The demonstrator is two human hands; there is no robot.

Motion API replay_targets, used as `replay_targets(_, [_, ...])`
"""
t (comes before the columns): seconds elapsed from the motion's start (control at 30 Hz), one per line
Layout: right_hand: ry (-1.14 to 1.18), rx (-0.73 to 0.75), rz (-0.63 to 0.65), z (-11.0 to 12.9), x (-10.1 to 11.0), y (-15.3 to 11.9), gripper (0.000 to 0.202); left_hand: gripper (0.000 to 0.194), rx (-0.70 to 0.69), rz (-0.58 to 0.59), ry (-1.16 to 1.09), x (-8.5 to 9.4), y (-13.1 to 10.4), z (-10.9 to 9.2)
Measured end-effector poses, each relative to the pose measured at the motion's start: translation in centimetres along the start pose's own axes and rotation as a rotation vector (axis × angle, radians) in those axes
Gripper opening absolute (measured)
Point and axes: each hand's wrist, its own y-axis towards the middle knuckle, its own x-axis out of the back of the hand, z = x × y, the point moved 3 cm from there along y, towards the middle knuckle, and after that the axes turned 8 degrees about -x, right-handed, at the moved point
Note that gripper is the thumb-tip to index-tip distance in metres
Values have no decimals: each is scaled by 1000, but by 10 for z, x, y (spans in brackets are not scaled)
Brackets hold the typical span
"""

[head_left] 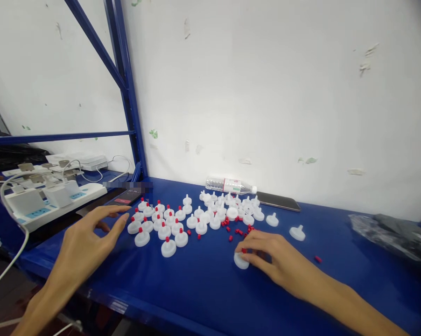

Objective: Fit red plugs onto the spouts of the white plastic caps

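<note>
My right hand pinches a white nozzle cap by its small red tip; the cap's round base is at the blue table. To the left, my left hand holds nothing, its thumb and fingers apart, beside a group of white nozzle caps with red tips standing upright. Beyond my hands lies a heap of white nozzle caps without red tips, some of them overturned. Loose red tips are scattered between that heap and my right hand.
A plastic bottle and a dark phone lie along the wall. Another phone rests behind my left hand. Power strips with chargers and cables stand at left by a blue frame post. Clear plastic wrapping lies at right.
</note>
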Motion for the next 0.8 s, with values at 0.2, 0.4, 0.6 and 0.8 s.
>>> replay_targets(0.2, [-3, 18, 0, 1, 0, 1, 22, 21, -540, 204, -78, -22, -47, -81])
replay_targets(0.4, [12, 44, -5, 2, 2, 0, 22, 40, -589, 541, 86, -70, -70, -92])
replay_targets(0.6, [-8, 26, -5, 2, 1, 0, 23, 46, -530, 501, 138, -71, -45, -71])
replay_targets(0.8, [2, 27, -2, 2, 1, 0, 24, 46, -510, 469, 129, -74, -26, -59])
